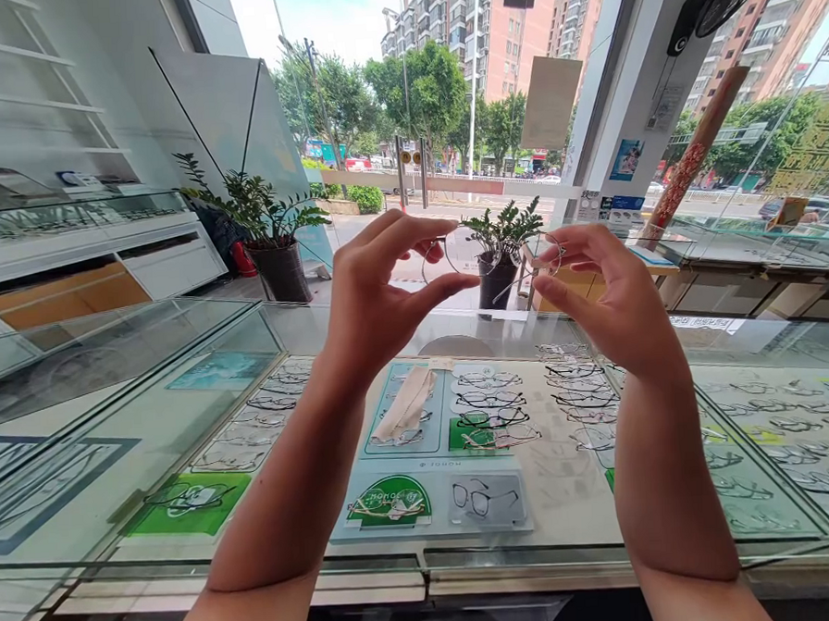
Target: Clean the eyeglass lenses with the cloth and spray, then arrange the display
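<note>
A pair of thin-rimmed eyeglasses [473, 252] is held up in front of me, above the glass counter, with both hands on it. My left hand [385, 280] is closed around its left side, index finger and thumb reaching along the upper and lower edges of one round lens. At the opposite side, my right hand [604, 291] pinches the frame near its end between thumb and fingers. One thin temple arm slants down between the hands. Below them, a folded beige cloth [406, 405] lies on the counter top.
Under the glass of the display counter [372, 563] lie rows of eyeglass frames [490, 399] and green display cards [192, 503]. Beyond stand two potted plants [280, 267] [497, 283], a glass door with handles [411, 167], and side showcases [85, 263].
</note>
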